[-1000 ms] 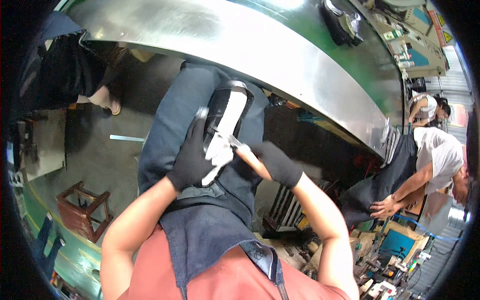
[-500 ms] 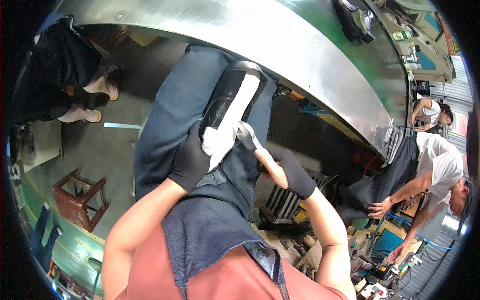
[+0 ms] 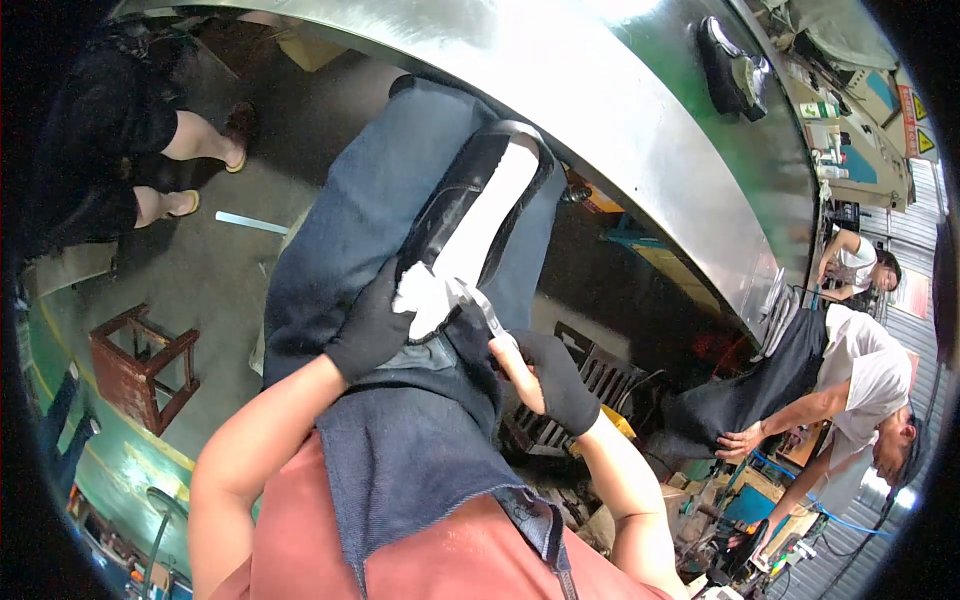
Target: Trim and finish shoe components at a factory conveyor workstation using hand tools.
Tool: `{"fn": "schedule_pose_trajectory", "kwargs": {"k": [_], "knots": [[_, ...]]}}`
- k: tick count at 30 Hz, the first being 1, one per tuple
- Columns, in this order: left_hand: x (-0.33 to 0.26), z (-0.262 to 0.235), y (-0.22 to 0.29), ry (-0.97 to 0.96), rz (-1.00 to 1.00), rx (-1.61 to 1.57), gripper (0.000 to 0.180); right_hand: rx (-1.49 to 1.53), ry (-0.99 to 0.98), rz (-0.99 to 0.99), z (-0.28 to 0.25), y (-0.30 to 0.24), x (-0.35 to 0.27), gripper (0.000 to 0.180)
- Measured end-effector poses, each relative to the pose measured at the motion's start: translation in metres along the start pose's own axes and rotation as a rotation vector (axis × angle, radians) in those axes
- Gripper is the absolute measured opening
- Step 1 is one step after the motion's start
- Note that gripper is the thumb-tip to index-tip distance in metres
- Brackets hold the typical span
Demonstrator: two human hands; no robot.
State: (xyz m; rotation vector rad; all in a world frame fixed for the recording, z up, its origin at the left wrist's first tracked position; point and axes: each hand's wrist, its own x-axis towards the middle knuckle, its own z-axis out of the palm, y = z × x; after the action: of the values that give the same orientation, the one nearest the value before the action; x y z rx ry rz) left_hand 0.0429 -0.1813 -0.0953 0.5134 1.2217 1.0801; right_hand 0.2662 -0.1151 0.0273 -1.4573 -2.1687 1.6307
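Observation:
Across my lap lies a black shoe point(image 3: 452, 208), its long white bottom point(image 3: 497, 205) facing up and its far end by the metal bench. My left hand point(image 3: 368, 335), in a black fingerless glove, is closed round the near left side of the shoe. Crumpled white material point(image 3: 424, 298) bunches beside its fingers at the shoe's near end. In my right hand point(image 3: 558, 380), gloved alike, is a curved shiny metal tool point(image 3: 487, 310), gripped with the thumb along it. The tool's tip meets the white material; its exact kind is unclear.
A metal-topped bench point(image 3: 590, 90) runs beyond my knees, with another black shoe point(image 3: 735, 70) on it. A brown wooden stool point(image 3: 145, 365) stands at left. One person's legs point(image 3: 200, 140) show far left; a co-worker point(image 3: 850, 370) bends over at right, another behind.
The whole view has shifted slightly. My right hand and the tool have moved nearer to me, the tool's tip now at the crumpled white material. My left hand keeps its hold on the shoe.

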Motion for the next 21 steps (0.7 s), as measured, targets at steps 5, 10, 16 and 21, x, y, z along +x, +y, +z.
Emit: {"fn": "schedule_pose_trajectory", "kwargs": {"k": [5,10,16,21], "knots": [[-0.006,0.011,0.010,0.149,0.280,0.773,0.088,-0.076,0.098,-0.403,-0.003,-0.048,0.005,0.021],[-0.015,0.006,0.041,0.012,0.296,0.684,0.102,0.032,-0.038,0.075,0.002,-0.001,0.034,0.035],[-0.057,-0.041,0.161,-0.177,0.352,0.847,0.075,0.049,0.033,0.022,-0.028,0.019,-0.027,0.033],[-0.012,0.006,0.221,0.085,0.578,0.459,0.075,0.198,0.134,0.064,-0.023,0.012,-0.038,0.032]]}}
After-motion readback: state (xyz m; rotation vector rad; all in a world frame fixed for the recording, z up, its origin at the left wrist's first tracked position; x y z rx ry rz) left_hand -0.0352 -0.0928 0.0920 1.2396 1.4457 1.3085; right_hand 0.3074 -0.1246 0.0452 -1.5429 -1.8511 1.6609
